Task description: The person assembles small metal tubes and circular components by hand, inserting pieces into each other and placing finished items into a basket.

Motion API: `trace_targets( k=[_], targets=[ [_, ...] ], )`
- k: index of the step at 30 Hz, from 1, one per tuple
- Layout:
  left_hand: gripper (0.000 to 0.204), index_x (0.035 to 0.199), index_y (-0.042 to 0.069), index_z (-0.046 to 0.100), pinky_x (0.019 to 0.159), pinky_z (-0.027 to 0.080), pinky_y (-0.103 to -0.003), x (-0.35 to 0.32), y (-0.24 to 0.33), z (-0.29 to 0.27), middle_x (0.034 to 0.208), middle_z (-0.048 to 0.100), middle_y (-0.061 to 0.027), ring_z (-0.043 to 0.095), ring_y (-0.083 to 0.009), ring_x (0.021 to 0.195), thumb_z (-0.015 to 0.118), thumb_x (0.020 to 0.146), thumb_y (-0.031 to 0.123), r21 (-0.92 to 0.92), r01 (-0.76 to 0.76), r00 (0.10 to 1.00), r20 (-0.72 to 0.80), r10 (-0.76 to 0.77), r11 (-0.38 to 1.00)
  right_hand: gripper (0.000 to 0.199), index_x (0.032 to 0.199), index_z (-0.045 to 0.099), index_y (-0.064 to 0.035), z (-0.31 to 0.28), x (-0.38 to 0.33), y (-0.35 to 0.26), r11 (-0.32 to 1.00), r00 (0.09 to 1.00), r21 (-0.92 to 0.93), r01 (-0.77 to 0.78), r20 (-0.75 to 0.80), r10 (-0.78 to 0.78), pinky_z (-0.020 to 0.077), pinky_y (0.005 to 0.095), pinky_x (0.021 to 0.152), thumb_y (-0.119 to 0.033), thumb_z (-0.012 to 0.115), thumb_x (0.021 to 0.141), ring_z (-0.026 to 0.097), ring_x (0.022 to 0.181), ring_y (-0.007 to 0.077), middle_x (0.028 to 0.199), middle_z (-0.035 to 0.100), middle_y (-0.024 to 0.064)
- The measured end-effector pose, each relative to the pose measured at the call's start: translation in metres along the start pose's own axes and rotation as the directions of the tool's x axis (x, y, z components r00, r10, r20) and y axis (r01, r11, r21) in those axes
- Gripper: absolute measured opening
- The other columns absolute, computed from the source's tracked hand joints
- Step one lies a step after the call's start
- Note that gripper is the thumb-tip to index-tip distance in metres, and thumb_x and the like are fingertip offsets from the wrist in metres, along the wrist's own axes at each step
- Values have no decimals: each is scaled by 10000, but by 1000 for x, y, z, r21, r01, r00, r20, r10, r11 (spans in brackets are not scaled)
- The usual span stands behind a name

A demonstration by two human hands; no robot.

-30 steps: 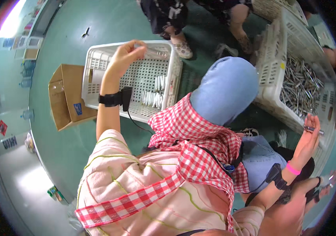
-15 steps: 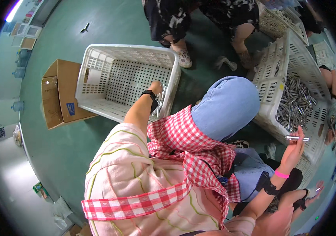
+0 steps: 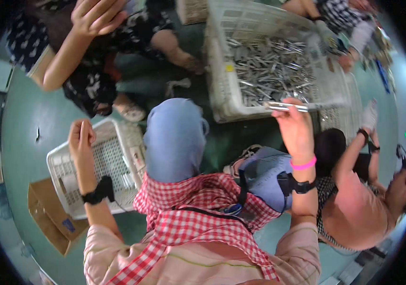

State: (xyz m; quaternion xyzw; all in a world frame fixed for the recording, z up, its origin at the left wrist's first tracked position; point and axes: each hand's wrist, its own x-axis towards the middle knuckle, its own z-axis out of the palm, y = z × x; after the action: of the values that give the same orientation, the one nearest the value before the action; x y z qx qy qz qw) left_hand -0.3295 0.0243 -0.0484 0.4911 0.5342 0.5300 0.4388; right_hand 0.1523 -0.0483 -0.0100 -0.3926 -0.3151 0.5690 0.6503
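Note:
My right hand [image 3: 296, 130] is raised at the near rim of the big white crate [image 3: 229, 95]. Its fingers pinch a slim, shiny metal tube [image 3: 286, 107], smeared a little by motion. Inside that crate lies a heap of loose silvery metal pieces [image 3: 272, 66]. On the left, my left hand [image 3: 82, 137] hovers above a smaller-looking white crate [image 3: 62, 194], with its fingers curled in and nothing visible in them. Several silvery pieces [image 3: 128, 180] rest inside this crate, along its side nearest my knee.
An open cardboard box [image 3: 46, 213] stands against the left crate. Ahead on the left is a person with a raised hand [image 3: 98, 16]. Another person [image 3: 359, 204] sits close on my right, and a gloved hand [image 3: 370, 114] shows there. More hands work beyond the big crate.
My view has swung right toward the big crate. My left hand has come up out of the left crate, away from the pieces there. My right hand still holds the metal tube.

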Motion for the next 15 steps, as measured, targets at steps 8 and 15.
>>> trace_targets(
  k=[8,15],
  targets=[
    [245,1039,-53,559,528,396,-214,-13,181,227,593,522,-29,488,-87,524,392,924,85,-318,-80,479,819,316,945,168,953,560,-50,-2,-15,-20,989,991,105,108,70,-115,420,325,859,-29,590,789,576,885,193,914,602,62],
    [371,1209,28,465,671,366,-189,-10,132,360,862,463,28,420,-46,753,520,874,176,-423,-62,418,811,409,904,173,945,499,-48,-12,-16,-39,971,971,91,220,79,-227,421,291,764,-57,568,787,544,852,171,896,562,71]
  ],
)
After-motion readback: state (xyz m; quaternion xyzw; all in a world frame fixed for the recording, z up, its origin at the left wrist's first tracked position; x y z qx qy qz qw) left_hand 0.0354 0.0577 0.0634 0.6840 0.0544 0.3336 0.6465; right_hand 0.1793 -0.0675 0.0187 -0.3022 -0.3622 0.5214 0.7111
